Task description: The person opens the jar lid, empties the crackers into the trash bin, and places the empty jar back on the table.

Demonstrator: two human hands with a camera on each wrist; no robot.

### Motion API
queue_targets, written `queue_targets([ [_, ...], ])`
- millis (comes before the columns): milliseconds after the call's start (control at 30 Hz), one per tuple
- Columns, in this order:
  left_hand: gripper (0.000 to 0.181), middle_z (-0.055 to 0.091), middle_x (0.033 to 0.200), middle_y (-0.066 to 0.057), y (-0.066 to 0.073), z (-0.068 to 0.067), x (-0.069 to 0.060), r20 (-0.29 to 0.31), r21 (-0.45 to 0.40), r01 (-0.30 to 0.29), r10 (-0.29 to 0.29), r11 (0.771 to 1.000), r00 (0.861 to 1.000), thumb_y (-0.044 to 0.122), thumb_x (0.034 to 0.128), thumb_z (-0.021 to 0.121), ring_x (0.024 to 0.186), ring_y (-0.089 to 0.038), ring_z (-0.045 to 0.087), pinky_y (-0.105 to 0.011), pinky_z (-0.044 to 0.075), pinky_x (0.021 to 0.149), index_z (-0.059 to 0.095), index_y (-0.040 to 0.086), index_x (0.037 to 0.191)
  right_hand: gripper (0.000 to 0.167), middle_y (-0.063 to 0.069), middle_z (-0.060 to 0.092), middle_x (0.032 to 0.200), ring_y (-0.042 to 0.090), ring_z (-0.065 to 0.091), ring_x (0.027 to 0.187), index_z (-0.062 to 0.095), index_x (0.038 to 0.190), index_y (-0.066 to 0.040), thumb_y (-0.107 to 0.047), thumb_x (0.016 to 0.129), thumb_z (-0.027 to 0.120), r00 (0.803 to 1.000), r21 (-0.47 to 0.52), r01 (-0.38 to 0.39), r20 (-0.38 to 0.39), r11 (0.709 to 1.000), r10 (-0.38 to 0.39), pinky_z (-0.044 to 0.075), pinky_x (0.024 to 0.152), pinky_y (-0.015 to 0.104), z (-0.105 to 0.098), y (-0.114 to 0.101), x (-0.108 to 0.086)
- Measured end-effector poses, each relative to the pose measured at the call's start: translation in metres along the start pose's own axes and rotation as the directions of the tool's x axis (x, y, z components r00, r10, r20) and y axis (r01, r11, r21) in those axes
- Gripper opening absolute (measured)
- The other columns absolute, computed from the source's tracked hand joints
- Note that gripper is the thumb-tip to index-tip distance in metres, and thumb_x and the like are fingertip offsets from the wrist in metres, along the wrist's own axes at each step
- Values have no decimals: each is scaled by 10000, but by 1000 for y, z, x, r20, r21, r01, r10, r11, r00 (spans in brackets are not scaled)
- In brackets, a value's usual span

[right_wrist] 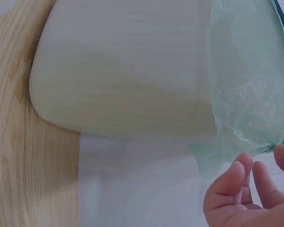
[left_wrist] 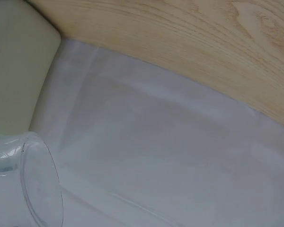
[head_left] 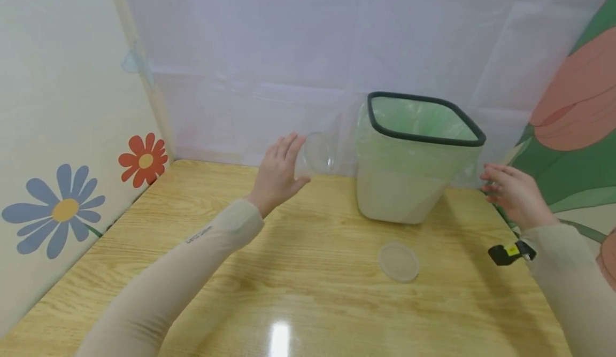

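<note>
My left hand (head_left: 279,175) holds a clear plastic cup (head_left: 318,153) above the back of the table, thumb below and fingers above. In the left wrist view, the cup's round open rim (left_wrist: 42,184) shows at the lower left. Right of it stands a pale bin (head_left: 399,186) with a dark rim (head_left: 425,138) and a thin green liner (head_left: 433,119) folded over its outside. Beside the bin's right side is my right hand (head_left: 515,191), fingers loosely bent near a bunched corner of the liner (right_wrist: 206,158); no grip on it is visible.
A clear round lid (head_left: 398,262) lies flat on the wood-patterned table (head_left: 308,293) in front of the bin. White sheeting (head_left: 269,41) hangs close behind. Flower-printed panels (head_left: 62,106) border the left and right sides.
</note>
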State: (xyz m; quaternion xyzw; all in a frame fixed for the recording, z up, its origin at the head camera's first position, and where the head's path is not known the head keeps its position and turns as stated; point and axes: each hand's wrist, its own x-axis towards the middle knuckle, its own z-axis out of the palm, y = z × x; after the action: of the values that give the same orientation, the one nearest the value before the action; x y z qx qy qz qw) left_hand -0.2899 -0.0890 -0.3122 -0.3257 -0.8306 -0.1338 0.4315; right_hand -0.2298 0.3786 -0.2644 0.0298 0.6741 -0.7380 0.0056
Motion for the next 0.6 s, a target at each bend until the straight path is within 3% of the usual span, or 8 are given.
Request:
queue_targets([
  [300, 961, 454, 1355, -304, 1, -4, -7, 7, -36, 27, -27, 999, 1000, 218, 660, 895, 1259, -433, 440, -491, 329, 1094, 349, -88, 1389, 102, -60, 634, 874, 87, 594, 745, 680, 961, -246, -181, 970, 601, 999, 40, -5, 32, 999, 4, 498, 617, 234, 3, 4, -3],
  [600, 992, 478, 1340, -289, 5, -7, -15, 18, -103, 107, -106, 989, 994, 223, 628, 916, 1230, -421, 476, -488, 406, 1035, 348, -84, 1382, 89, -51, 638, 881, 95, 599, 741, 679, 988, -239, -186, 964, 611, 999, 63, -9, 39, 998, 7, 499, 613, 243, 3, 7, -6],
])
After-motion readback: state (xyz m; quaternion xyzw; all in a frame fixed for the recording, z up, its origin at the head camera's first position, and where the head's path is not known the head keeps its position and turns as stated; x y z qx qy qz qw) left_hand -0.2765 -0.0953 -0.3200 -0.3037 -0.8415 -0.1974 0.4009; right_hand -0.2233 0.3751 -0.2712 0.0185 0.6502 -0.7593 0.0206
